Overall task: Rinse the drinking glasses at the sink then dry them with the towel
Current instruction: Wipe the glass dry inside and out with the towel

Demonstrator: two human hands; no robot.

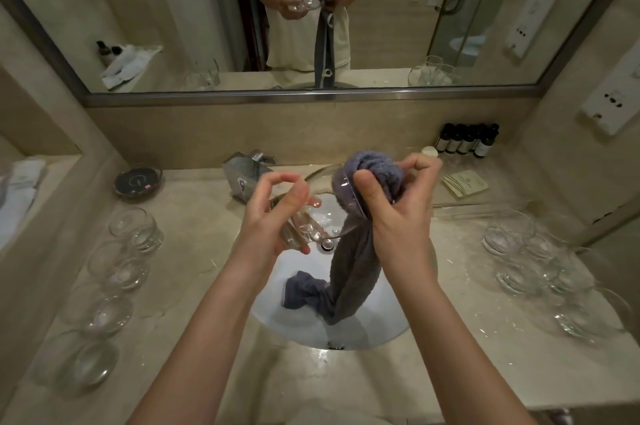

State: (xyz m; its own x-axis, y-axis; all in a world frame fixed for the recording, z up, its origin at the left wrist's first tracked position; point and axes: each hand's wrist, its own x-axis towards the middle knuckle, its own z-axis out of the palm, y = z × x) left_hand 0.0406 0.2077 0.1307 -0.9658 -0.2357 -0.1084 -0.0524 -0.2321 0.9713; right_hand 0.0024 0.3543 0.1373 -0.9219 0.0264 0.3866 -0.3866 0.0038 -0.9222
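Glass tumblers [114, 272] flanking sink [391, 327]

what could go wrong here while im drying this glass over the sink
The glass is gripped only at its base by the left hand while the right hand works the towel into it; if wet, it could slip and break in the sink. The towel's tail lies in the basin and may soak up water. Glasses on the right counter sit close together near the right elbow and could get knocked.

glasses left [114, 272], glasses right [540, 265]; towel [349, 282] fills sink [381, 327]
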